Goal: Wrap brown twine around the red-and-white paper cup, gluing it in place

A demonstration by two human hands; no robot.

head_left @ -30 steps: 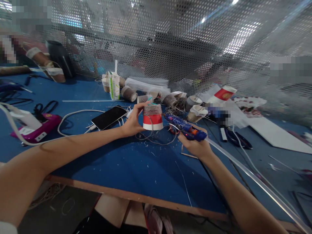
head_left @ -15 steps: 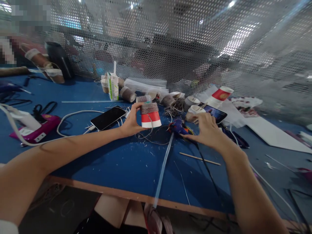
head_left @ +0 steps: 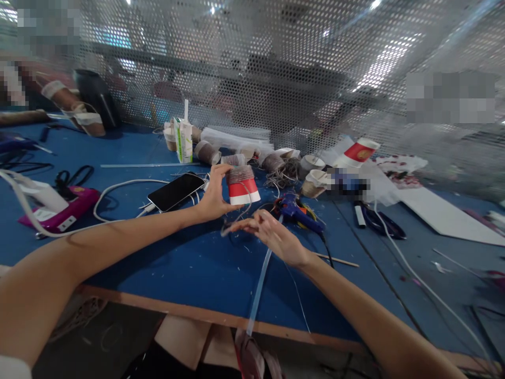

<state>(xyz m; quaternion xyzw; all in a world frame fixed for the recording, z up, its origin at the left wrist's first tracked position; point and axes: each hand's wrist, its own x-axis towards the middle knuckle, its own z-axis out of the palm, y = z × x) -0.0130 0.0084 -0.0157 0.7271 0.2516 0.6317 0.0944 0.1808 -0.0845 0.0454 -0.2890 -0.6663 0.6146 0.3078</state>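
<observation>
My left hand (head_left: 215, 195) is closed around an upside-down paper cup (head_left: 242, 192), red and white, held above the table. Grey-brown cord (head_left: 241, 173) is wound round its upper part, and a loose length hangs down the front. Just below and right of the cup is my right hand (head_left: 276, 237), its fingers pointing left and drawn together at the loose cord; motion blurs the fingertips. A blue glue gun (head_left: 298, 210) lies on the table right behind that hand, with a clear glue stick (head_left: 260, 287) reaching toward the table's front edge.
A phone (head_left: 177, 191) with a white cable lies left of the cup. Behind stand a drink carton (head_left: 183, 139), cord-wrapped cups (head_left: 207, 152) and a tangle of cord (head_left: 288, 171). A purple power strip (head_left: 63, 210) is at left. A wooden stick (head_left: 339, 260) and scissors (head_left: 384, 223) lie right.
My right hand has moved left and toward me, from beside the glue gun to the loose cord below the cup. The left hand and cup have hardly moved.
</observation>
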